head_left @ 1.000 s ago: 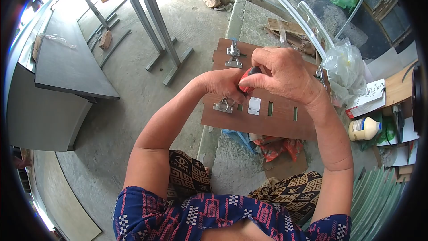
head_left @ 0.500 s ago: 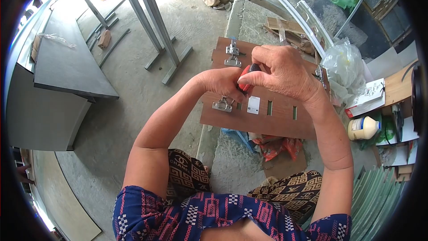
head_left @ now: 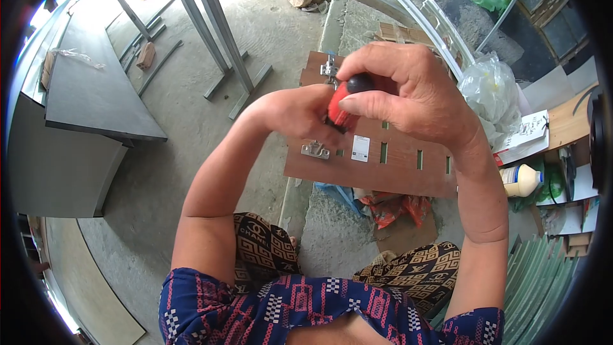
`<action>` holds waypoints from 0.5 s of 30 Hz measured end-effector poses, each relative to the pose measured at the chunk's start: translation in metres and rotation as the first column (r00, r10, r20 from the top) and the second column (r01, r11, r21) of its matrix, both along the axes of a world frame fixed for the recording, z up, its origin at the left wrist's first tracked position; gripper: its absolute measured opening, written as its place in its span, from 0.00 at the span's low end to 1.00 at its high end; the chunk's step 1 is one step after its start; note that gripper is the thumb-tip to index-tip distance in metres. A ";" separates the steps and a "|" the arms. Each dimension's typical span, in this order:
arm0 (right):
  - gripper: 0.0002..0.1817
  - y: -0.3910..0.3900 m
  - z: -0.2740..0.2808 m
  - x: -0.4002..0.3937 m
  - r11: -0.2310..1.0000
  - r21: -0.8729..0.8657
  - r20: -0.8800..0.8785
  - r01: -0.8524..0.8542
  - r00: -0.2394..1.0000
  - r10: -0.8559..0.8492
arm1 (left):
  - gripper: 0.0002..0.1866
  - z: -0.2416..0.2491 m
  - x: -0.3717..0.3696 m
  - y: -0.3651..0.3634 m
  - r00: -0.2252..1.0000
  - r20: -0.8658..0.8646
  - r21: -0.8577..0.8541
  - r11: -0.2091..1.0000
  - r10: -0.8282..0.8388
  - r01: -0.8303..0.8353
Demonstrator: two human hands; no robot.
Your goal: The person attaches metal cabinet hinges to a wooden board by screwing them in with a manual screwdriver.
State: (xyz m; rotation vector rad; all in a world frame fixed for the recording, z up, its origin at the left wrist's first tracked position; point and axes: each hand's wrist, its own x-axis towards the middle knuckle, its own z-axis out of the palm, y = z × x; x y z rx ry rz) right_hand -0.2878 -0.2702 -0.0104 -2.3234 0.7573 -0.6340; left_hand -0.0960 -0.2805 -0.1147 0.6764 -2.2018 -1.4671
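Observation:
A red tool handle with a round black end [head_left: 343, 101] is held above a brown board [head_left: 370, 172]. My left hand [head_left: 300, 112] wraps round the lower part of the handle. From the other side, my right hand [head_left: 408, 92] pinches the handle near its black end with thumb and fingers. The tool's far end is hidden by the hands. Metal hinges sit at the board's left edge, an upper hinge [head_left: 329, 67] and a lower hinge [head_left: 315, 149]. Between the slots and the lower hinge is a white label [head_left: 360, 149].
Metal posts [head_left: 214, 19] rise at the upper left, beside a grey panel [head_left: 96, 83]. At the right are a clear plastic bag [head_left: 490, 92], a white box [head_left: 527, 134] and a cream bottle [head_left: 525, 180]. Glass sheets [head_left: 533, 287] lean at the lower right.
Both hands have come up closer to the camera with the red handle, shifting slightly left. The black end shows more fully, and my right hand covers more of the board's upper part.

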 end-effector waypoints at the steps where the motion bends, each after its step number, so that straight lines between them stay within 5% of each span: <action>1: 0.08 0.000 0.002 0.003 0.999 0.041 0.019 -0.024 1.000 0.023 | 0.14 0.002 0.005 0.006 1.000 -0.016 0.019 1.000 -0.002 0.003; 3: 0.07 -0.004 -0.013 0.011 0.992 -0.046 0.019 -0.117 0.993 0.118 | 0.22 0.000 0.016 0.012 0.992 0.124 0.153 0.988 0.003 -0.022; 6: 0.08 0.001 -0.028 0.026 0.981 -0.093 -0.062 -0.171 0.984 0.165 | 0.23 -0.022 0.028 0.024 0.996 0.038 0.172 0.981 0.085 -0.090; 15: 0.11 0.003 -0.043 0.049 0.978 -0.135 -0.271 -0.161 0.955 0.120 | 0.23 -0.043 0.042 0.037 0.961 0.010 0.042 0.960 0.276 -0.276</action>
